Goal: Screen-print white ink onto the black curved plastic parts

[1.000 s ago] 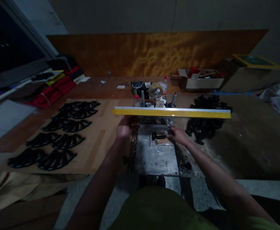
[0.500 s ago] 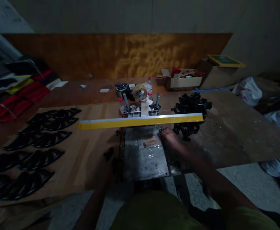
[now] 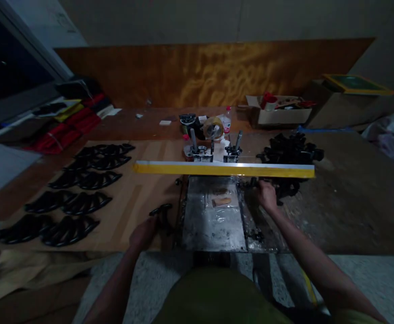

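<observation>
My left hand point(image 3: 143, 234), left of the metal plate, is closed around the end of a black curved plastic piece point(image 3: 163, 215), tilted over the cardboard. On the plate's right side, my right hand point(image 3: 267, 196) is closed, with a small dark part point(image 3: 251, 182) at its fingertips; what it grips is unclear. Between the hands lies the flat metal plate point(image 3: 213, 229), with a small tan piece point(image 3: 221, 201) under clear tape. Above its far end runs a long yellow-edged screen frame point(image 3: 224, 170). A pile of black plastic pieces point(image 3: 288, 150) sits beyond my right hand.
Rows of black curved pieces point(image 3: 87, 202) lie on the cardboard point(image 3: 139, 193) at left. Behind the frame stand metal posts point(image 3: 239, 140), a tape roll point(image 3: 213, 128) and a bottle point(image 3: 227, 119). An open carton point(image 3: 283, 118) is at the back right, red bundles point(image 3: 78, 126) at the back left.
The view has turned left. My right hand has moved right, away from the plate's edge. My left hand now shows clearly beside the plate with the black piece.
</observation>
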Available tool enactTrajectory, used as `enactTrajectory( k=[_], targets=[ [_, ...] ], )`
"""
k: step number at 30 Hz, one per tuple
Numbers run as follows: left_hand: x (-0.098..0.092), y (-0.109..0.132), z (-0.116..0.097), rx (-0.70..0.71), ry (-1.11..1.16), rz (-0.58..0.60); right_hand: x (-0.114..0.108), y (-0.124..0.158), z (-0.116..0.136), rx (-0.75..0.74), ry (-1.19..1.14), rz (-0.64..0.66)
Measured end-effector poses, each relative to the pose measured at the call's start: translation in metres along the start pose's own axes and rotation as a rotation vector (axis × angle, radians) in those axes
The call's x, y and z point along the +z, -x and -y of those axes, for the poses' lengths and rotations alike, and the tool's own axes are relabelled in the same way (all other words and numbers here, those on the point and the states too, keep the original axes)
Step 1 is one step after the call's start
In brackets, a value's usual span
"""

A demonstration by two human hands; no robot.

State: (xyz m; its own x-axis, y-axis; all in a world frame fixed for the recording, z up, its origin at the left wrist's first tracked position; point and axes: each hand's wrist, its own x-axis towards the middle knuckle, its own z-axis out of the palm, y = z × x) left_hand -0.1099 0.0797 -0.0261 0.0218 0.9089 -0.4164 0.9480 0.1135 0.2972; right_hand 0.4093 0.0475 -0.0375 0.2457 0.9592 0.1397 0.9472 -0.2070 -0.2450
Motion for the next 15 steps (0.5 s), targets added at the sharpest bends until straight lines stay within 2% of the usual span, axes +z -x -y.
enactTrajectory(
  k=[2, 4, 5, 8, 11, 13, 15],
  targets=[
    [-0.021, -0.007, -0.020, 0.029, 0.194, -0.128, 0.001, 0.005, 0.038, -0.188, -0.168, 0.007],
    [-0.048, -0.012, -0.055, 0.121, 0.375, -0.228, 0.003, 0.009, 0.079, -0.383, -0.253, 0.039],
    [-0.062, -0.013, -0.076, 0.170, 0.581, -0.311, 0.005, 0.010, 0.097, -0.452, -0.263, 0.051],
    [-0.104, -0.005, -0.144, 0.396, 1.031, -0.371, 0.008, 0.011, 0.137, -0.505, -0.234, 0.064],
    [-0.128, 0.011, -0.187, 0.423, 1.153, -0.346, 0.008, 0.015, 0.153, -0.492, -0.165, 0.087],
    [-0.130, 0.020, -0.195, 0.382, 1.174, -0.325, 0.007, 0.019, 0.150, -0.473, -0.157, 0.109],
    [-0.122, 0.028, -0.187, 0.380, 1.206, -0.272, 0.002, 0.022, 0.135, -0.393, -0.219, 0.109]
  ],
)
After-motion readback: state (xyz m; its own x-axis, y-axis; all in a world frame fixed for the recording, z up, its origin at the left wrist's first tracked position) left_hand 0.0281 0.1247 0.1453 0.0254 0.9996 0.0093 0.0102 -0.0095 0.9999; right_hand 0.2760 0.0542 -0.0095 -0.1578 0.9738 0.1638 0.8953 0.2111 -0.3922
